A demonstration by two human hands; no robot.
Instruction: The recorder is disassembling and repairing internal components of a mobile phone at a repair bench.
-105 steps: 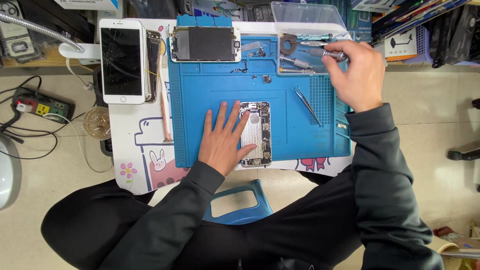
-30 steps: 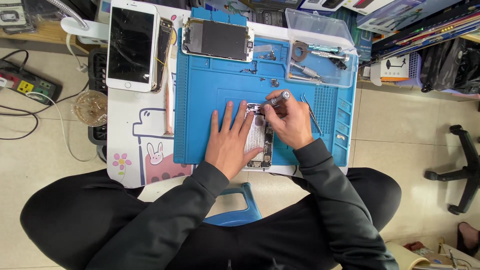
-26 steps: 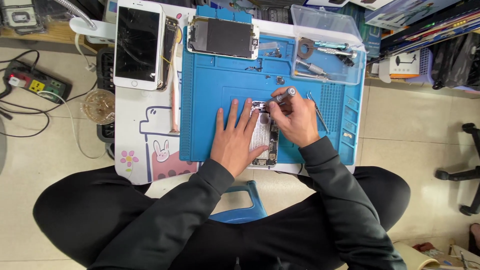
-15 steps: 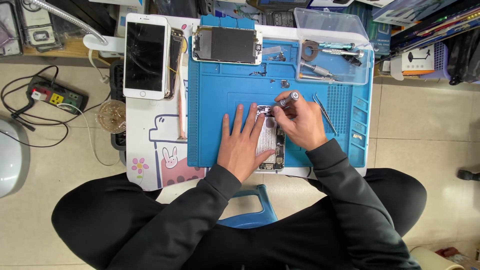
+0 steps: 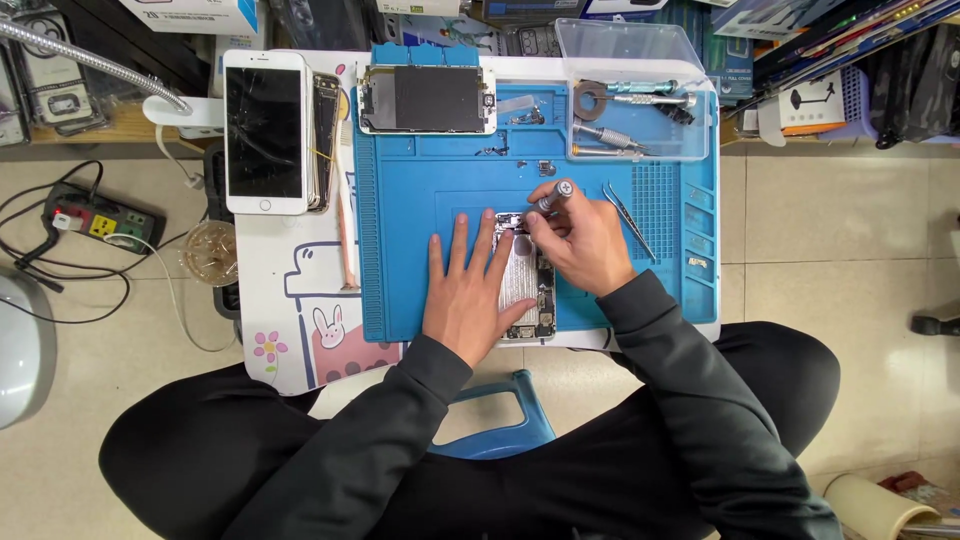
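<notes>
An opened phone body (image 5: 526, 283) lies on the blue work mat (image 5: 410, 200), its insides showing. My left hand (image 5: 466, 298) rests flat on the mat with fingers spread, its fingertips and thumb against the phone's left side. My right hand (image 5: 583, 243) holds a small grey screwdriver (image 5: 553, 196) upright, tip down at the phone's top end. A detached screen panel (image 5: 427, 99) lies face down at the mat's far edge.
A white phone (image 5: 264, 131) lies left of the mat. A clear tray (image 5: 640, 150) with several tools sits at the far right of the mat, tweezers (image 5: 628, 218) lie beside my right hand. A power strip (image 5: 98, 218) and cables are on the floor at left.
My right hand came from the tool tray down to the phone with the screwdriver and now works at its top end. My left hand stays flat on the phone.
</notes>
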